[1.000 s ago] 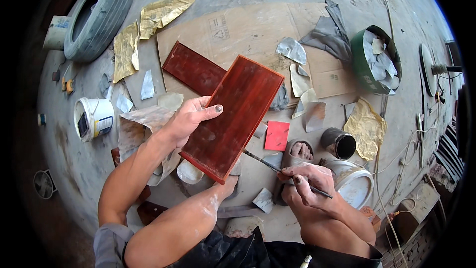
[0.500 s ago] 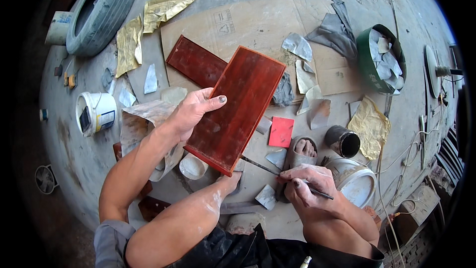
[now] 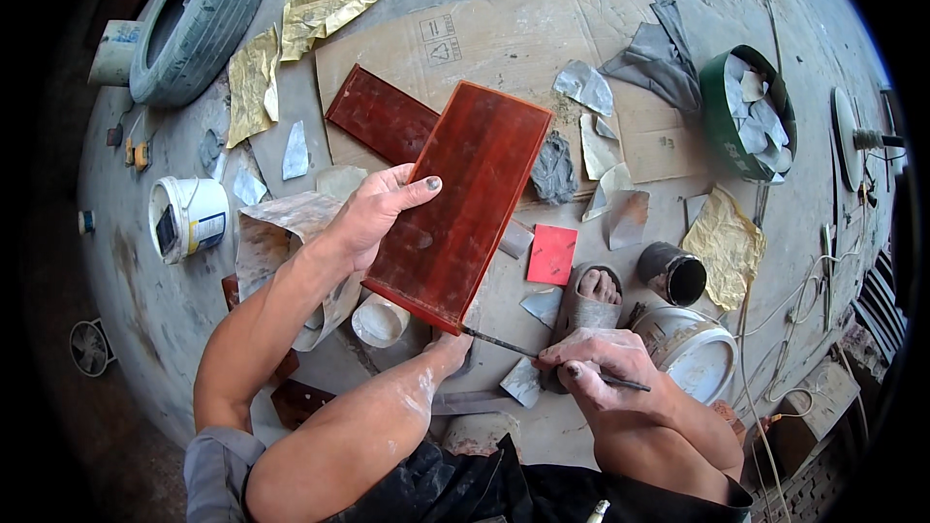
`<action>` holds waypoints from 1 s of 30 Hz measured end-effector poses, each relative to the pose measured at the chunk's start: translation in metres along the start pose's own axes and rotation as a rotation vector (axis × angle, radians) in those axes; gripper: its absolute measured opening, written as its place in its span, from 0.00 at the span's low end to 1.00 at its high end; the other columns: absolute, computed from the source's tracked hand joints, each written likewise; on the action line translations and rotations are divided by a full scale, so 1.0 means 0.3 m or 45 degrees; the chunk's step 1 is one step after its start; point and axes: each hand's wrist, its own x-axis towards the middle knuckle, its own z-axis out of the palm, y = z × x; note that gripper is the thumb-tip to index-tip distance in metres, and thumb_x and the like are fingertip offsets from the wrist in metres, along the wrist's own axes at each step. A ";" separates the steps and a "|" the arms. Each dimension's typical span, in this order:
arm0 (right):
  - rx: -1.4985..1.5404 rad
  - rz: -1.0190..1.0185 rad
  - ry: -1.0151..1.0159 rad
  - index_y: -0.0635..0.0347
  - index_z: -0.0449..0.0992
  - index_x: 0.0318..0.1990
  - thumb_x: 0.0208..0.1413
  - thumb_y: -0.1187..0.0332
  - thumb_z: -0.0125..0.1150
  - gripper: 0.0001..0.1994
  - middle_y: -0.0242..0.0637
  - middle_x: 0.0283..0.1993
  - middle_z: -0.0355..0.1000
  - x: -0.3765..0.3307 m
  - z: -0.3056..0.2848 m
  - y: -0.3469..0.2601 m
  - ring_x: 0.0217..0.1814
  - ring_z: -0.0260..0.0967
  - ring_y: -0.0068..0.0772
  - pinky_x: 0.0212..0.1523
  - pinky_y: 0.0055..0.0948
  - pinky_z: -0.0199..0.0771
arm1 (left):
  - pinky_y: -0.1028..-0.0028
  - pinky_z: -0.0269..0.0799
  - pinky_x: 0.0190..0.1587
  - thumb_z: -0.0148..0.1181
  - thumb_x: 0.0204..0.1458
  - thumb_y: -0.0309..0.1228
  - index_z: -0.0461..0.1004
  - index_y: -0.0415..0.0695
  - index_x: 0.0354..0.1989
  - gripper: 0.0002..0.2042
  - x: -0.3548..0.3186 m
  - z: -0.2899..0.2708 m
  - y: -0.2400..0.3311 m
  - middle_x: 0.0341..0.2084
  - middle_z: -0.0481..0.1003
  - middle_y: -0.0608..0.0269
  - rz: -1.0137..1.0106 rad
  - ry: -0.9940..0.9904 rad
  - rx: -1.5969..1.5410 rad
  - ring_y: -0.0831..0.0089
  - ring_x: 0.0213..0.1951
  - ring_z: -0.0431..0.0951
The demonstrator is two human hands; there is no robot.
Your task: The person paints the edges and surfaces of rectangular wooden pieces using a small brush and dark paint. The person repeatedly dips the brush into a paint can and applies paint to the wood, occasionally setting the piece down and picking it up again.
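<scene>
My left hand [image 3: 376, 213] grips the left edge of a glossy dark red rectangular board [image 3: 462, 201], holding it tilted above the floor. Its near end rests by my knee [image 3: 441, 353]. My right hand [image 3: 599, 366] holds a thin dark brush [image 3: 542, 356] like a pen. The brush tip points left toward the board's lower corner, just short of it. A second red board [image 3: 378, 114] lies flat on the cardboard sheet [image 3: 504, 34] behind.
A tyre [image 3: 194, 15] lies at the far left, and a white tub [image 3: 187, 216] stands near it. Also here: a green basin [image 3: 746, 111] of scraps, a dark cup [image 3: 673, 273], a white bucket [image 3: 693, 349], a small red square [image 3: 552, 254], and crumpled papers on the concrete floor.
The board has been shifted slightly to the left and tilted a little more upright. My right hand and the brush have stayed near the board's lower corner.
</scene>
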 end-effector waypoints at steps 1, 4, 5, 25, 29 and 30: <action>0.004 0.015 -0.018 0.65 0.77 0.49 0.62 0.79 0.56 0.10 0.44 0.45 0.81 -0.001 -0.003 0.000 0.44 0.82 0.40 0.43 0.32 0.81 | 0.70 0.75 0.56 0.58 0.64 0.33 0.73 0.39 0.57 0.16 -0.004 0.003 0.003 0.51 0.79 0.60 0.007 0.012 0.007 0.74 0.50 0.80; 0.014 0.030 0.019 0.65 0.77 0.49 0.61 0.79 0.56 0.10 0.44 0.45 0.81 -0.010 0.000 0.009 0.44 0.82 0.41 0.44 0.33 0.82 | 0.71 0.74 0.56 0.59 0.65 0.33 0.73 0.38 0.57 0.16 -0.003 -0.012 -0.005 0.51 0.79 0.60 -0.020 -0.010 -0.020 0.74 0.50 0.80; 0.017 0.030 0.047 0.65 0.77 0.49 0.61 0.79 0.56 0.10 0.44 0.45 0.81 -0.013 0.002 0.012 0.44 0.82 0.41 0.45 0.33 0.82 | 0.71 0.74 0.57 0.59 0.65 0.33 0.73 0.38 0.57 0.16 -0.006 -0.011 -0.004 0.50 0.79 0.60 -0.015 -0.002 -0.014 0.74 0.50 0.80; 0.029 0.021 0.103 0.65 0.78 0.47 0.62 0.78 0.54 0.10 0.44 0.46 0.82 -0.027 0.004 0.034 0.46 0.82 0.41 0.47 0.33 0.81 | 0.71 0.78 0.51 0.60 0.64 0.33 0.75 0.39 0.54 0.14 -0.008 0.009 -0.001 0.48 0.80 0.60 -0.028 -0.007 -0.085 0.75 0.46 0.81; 0.002 0.079 0.121 0.65 0.78 0.47 0.63 0.77 0.54 0.09 0.44 0.46 0.82 -0.025 -0.003 0.029 0.47 0.82 0.41 0.47 0.33 0.81 | 0.72 0.78 0.50 0.60 0.64 0.33 0.75 0.39 0.53 0.14 -0.005 0.001 -0.009 0.47 0.80 0.61 -0.037 -0.008 -0.078 0.75 0.46 0.81; 0.018 0.072 0.133 0.65 0.78 0.47 0.62 0.78 0.54 0.09 0.44 0.46 0.82 -0.021 -0.006 0.027 0.46 0.82 0.41 0.47 0.33 0.81 | 0.72 0.78 0.50 0.60 0.64 0.33 0.75 0.39 0.53 0.14 -0.007 0.002 -0.007 0.47 0.80 0.61 -0.036 0.001 -0.069 0.76 0.46 0.80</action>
